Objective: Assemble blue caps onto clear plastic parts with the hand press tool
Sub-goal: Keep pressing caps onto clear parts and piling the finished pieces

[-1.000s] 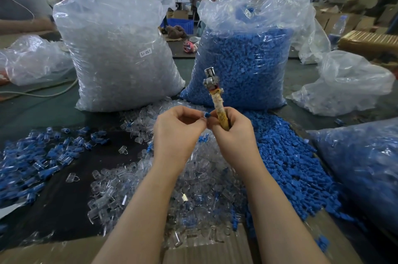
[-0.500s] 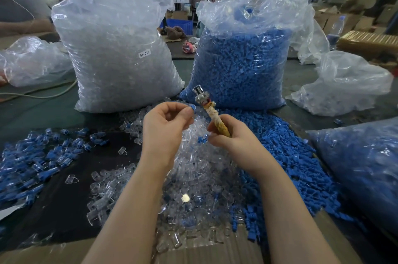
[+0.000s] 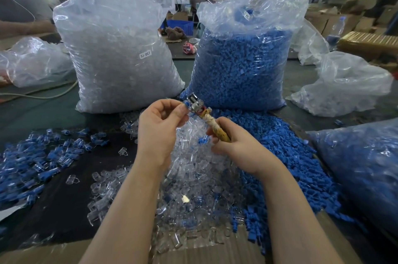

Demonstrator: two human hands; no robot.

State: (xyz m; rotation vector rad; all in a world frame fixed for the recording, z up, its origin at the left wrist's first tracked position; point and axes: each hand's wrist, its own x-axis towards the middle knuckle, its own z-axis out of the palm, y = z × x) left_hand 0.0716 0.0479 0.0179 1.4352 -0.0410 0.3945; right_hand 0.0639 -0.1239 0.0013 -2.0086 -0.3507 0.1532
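Note:
My right hand (image 3: pixel 233 145) grips the taped yellow handle of the hand press tool (image 3: pixel 206 117), which leans up and to the left. Its metal head (image 3: pixel 195 103) meets a small blue cap (image 3: pixel 186 104) that my left hand (image 3: pixel 160 128) pinches between thumb and fingers. Whether a clear part sits with the cap is hidden by my fingers. Below my hands lies a heap of loose clear plastic parts (image 3: pixel 193 177). To the right spreads a pile of loose blue caps (image 3: pixel 280 145). On the left lie several assembled blue-and-clear pieces (image 3: pixel 38 160).
A tall bag of clear parts (image 3: pixel 120 53) and a tall bag of blue caps (image 3: pixel 243 59) stand behind my hands. More plastic bags sit at the far left (image 3: pixel 32 61), right (image 3: pixel 344 85) and near right (image 3: pixel 366 167). Cardboard (image 3: pixel 215 250) lines the near edge.
The tool has tilted from near upright to leaning left. My left hand has moved up and left, away from my right hand, bringing the blue cap against the tool's metal head.

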